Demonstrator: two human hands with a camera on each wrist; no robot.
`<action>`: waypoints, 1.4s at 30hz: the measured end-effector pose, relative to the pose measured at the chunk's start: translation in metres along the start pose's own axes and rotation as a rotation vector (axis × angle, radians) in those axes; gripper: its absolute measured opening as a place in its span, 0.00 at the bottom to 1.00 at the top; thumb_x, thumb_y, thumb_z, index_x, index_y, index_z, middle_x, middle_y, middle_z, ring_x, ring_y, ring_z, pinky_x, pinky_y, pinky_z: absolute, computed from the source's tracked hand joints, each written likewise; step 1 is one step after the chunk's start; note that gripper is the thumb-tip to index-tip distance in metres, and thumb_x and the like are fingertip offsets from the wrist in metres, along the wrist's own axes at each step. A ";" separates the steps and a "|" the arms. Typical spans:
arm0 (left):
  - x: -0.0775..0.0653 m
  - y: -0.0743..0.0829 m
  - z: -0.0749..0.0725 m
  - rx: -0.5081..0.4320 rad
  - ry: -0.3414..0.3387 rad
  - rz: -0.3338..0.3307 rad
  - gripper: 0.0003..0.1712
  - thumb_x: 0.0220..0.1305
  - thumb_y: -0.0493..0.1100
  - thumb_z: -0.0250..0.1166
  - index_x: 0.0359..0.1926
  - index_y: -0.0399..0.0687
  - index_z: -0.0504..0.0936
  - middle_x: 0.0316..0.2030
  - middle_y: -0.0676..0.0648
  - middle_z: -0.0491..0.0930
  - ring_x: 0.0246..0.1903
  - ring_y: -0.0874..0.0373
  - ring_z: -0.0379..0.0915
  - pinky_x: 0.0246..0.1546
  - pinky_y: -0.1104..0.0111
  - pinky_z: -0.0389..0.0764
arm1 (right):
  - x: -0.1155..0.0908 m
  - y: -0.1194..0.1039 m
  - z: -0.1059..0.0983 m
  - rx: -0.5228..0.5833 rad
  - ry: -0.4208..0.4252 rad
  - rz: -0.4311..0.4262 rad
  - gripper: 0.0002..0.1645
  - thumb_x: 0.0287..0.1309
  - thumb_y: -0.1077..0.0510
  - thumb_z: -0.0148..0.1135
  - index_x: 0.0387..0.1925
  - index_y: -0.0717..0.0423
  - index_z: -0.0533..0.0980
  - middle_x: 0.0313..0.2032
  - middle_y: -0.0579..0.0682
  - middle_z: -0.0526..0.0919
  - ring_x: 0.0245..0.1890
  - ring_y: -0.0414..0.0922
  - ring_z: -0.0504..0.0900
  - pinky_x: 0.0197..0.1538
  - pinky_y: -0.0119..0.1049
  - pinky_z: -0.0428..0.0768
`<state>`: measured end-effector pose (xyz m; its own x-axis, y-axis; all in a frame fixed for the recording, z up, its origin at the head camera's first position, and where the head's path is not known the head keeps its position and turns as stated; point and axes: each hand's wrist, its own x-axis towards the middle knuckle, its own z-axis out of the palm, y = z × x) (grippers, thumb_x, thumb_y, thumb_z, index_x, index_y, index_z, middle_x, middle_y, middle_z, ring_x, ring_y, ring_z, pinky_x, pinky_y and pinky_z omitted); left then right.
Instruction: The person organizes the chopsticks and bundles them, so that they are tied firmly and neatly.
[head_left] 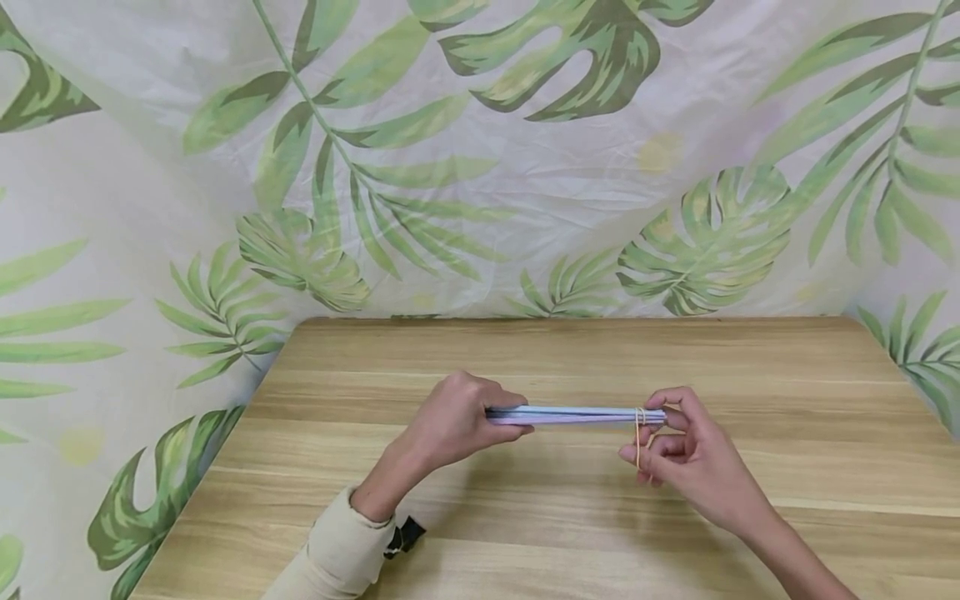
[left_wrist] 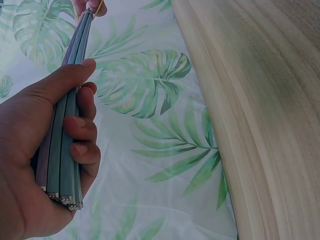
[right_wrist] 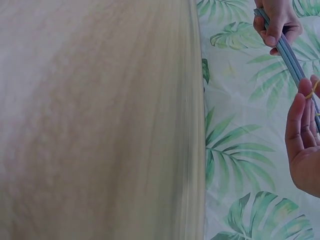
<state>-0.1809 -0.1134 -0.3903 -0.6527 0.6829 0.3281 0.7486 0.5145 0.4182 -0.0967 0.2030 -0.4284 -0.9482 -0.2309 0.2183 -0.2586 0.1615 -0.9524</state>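
Observation:
A bundle of slim pastel blue and purple sticks [head_left: 577, 415] lies level above the table, with pale metallic-looking ends [left_wrist: 62, 199] showing in the left wrist view. My left hand [head_left: 457, 421] grips its left end, thumb along one side and fingers curled round the other. Near the right end, a yellowish rubber band [head_left: 638, 442] loops round the sticks. The thumb and fingers of my right hand [head_left: 693, 462] hold the band's free loop, pulled down toward me. Other right fingertips are right at the bundle's end. In the right wrist view the band [right_wrist: 313, 91] crosses the fingers.
Beneath both hands is a wood-grain table [head_left: 540, 358]. A leaf-patterned cloth [head_left: 570, 167] hangs behind and beside it. A small black object [head_left: 405, 537] shows at the cuff of my left sleeve [head_left: 337, 542].

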 end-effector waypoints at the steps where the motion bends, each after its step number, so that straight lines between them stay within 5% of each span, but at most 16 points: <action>1: 0.000 0.000 0.000 -0.003 0.005 -0.005 0.05 0.61 0.45 0.81 0.39 0.56 0.94 0.24 0.58 0.85 0.21 0.75 0.64 0.22 0.81 0.67 | 0.000 0.000 0.000 -0.003 0.011 -0.006 0.30 0.66 0.71 0.70 0.61 0.62 0.63 0.35 0.43 0.84 0.24 0.51 0.88 0.29 0.41 0.86; 7: -0.001 0.000 0.000 -0.025 0.032 -0.029 0.05 0.61 0.46 0.81 0.38 0.56 0.94 0.24 0.59 0.86 0.21 0.75 0.63 0.22 0.80 0.66 | -0.001 0.002 0.002 0.008 0.083 -0.056 0.34 0.63 0.74 0.70 0.64 0.57 0.65 0.32 0.43 0.84 0.24 0.47 0.87 0.28 0.40 0.85; 16: 0.000 0.002 0.000 -0.067 0.057 -0.091 0.03 0.62 0.44 0.81 0.34 0.55 0.93 0.25 0.59 0.88 0.20 0.75 0.65 0.22 0.80 0.66 | 0.000 0.006 0.003 0.071 0.128 -0.191 0.34 0.58 0.81 0.69 0.61 0.63 0.66 0.33 0.44 0.83 0.26 0.42 0.88 0.27 0.36 0.83; 28: -0.001 0.001 -0.001 -0.092 0.065 -0.162 0.05 0.61 0.46 0.82 0.37 0.52 0.94 0.28 0.56 0.91 0.19 0.75 0.67 0.20 0.78 0.69 | -0.002 0.005 0.008 -0.122 0.096 -0.152 0.12 0.63 0.73 0.70 0.44 0.59 0.80 0.32 0.48 0.89 0.30 0.40 0.89 0.28 0.35 0.84; 42: 0.000 0.000 -0.003 -0.074 0.055 -0.203 0.05 0.60 0.46 0.82 0.36 0.54 0.94 0.27 0.57 0.90 0.19 0.74 0.67 0.20 0.77 0.67 | 0.000 0.009 0.011 -0.193 0.039 -0.247 0.20 0.59 0.73 0.74 0.49 0.52 0.90 0.36 0.39 0.87 0.29 0.36 0.83 0.28 0.30 0.82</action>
<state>-0.1811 -0.1154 -0.3876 -0.7963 0.5385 0.2756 0.5916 0.5979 0.5409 -0.0969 0.1943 -0.4394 -0.8577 -0.2491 0.4498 -0.5088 0.2853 -0.8122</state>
